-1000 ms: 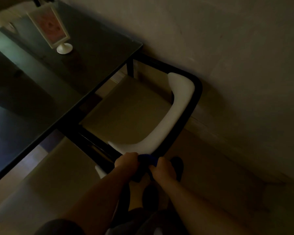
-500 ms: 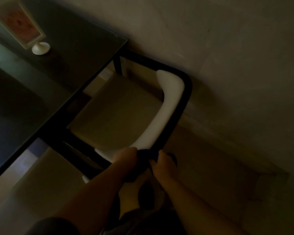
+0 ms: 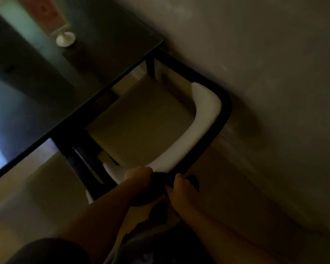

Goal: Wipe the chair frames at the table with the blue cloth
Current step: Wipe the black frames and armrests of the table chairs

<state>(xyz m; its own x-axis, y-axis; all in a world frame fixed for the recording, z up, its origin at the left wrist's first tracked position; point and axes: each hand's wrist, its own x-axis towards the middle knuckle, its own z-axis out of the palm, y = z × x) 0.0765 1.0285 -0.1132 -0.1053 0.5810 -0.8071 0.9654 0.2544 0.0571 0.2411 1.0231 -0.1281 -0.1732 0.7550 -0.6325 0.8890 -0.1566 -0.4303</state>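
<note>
Blue cloth (image 3: 163, 179), bunched on the near corner of the black frame (image 3: 220, 121) of the chair tucked under the table (image 3: 95, 60): left hand (image 3: 138, 175) and right hand (image 3: 183, 187) are both curling closed on it, one at each end, fingers wrapping round the rail. Risk, as a judgement: the dim light is hiding missed patches, and the cloth is liable to be slipping off the rounded tube or smearing onto the white backrest (image 3: 204, 121). Around: wall (image 3: 265, 63) is sitting just beside the frame's far side, crowding reach there; table edge is covering the front rails; a white-footed stand (image 3: 65, 39) is resting well apart.
</note>
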